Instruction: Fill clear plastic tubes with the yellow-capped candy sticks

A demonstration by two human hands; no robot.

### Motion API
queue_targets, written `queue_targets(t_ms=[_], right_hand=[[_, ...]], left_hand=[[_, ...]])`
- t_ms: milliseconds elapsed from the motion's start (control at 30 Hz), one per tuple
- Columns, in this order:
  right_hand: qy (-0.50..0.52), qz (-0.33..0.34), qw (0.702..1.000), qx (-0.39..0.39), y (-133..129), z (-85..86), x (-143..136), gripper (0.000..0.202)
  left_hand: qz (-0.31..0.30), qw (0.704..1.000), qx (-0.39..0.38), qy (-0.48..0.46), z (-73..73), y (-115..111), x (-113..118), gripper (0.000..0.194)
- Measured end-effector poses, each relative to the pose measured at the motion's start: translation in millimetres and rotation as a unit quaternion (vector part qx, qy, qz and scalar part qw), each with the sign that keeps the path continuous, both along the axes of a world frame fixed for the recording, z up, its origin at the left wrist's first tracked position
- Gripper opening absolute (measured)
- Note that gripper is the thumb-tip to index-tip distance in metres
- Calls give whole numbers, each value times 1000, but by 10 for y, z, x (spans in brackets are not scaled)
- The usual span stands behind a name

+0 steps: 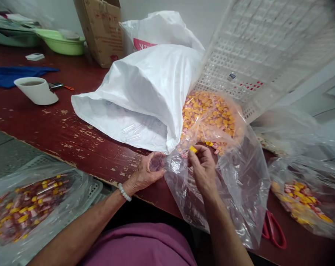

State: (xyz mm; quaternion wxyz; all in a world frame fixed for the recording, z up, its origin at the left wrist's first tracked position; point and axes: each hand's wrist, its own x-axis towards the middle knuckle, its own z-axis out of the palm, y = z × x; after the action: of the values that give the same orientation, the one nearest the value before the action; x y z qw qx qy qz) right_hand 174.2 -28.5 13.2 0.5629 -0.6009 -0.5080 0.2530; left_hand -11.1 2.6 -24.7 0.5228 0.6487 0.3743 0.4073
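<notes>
My left hand (145,173), with a beaded bracelet (124,192) at the wrist, is wrapped round a clear, purplish round plastic piece (156,162). Just to its right, my right hand (203,168) pinches a small yellow cap (193,149) between thumb and fingers, above the clear plastic bag (236,184). Many orange-yellow caps (212,111) with pink pieces fill the bag's far part. A few lie by its opening near my right fingertips. Behind my left hand, a white sack (153,81) lies open with clear tubes (134,131) inside its mouth.
At lower left, a bag of assembled pieces (26,207) rests on a crate. A white cup (36,90), green basin (62,42) and cardboard box (103,33) stand farther back. A white basket (256,48) leans at right, above red scissors (275,231) and another bag (306,195).
</notes>
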Motion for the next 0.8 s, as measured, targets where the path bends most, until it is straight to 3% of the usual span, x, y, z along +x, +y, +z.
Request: queue_targets(t_ms=[100,300,433,533,667,800], right_hand=[[31,65,997,25,-165,75,-318,17],[-180,122,975,51,-240,15,-297,14],[-302,173,934,82,-264,14,-241,50],[-350,167,918,81,-255,-97,-287,66],[-325,129,931,108,-230,-302,-403,58],[-316,132,933,113,-252,-289,-429,55]], left_hand=[[-21,1000,1,-1,32,-44,53,40],[-57,992,-104,-46,95,-108,83,33],[-45,981,-160,-104,126,-137,90,31],[-80,964,-208,-143,151,-166,114,28],[-77,946,-264,-172,129,-200,168,25],[-72,942,-267,-188,80,-208,211,22]])
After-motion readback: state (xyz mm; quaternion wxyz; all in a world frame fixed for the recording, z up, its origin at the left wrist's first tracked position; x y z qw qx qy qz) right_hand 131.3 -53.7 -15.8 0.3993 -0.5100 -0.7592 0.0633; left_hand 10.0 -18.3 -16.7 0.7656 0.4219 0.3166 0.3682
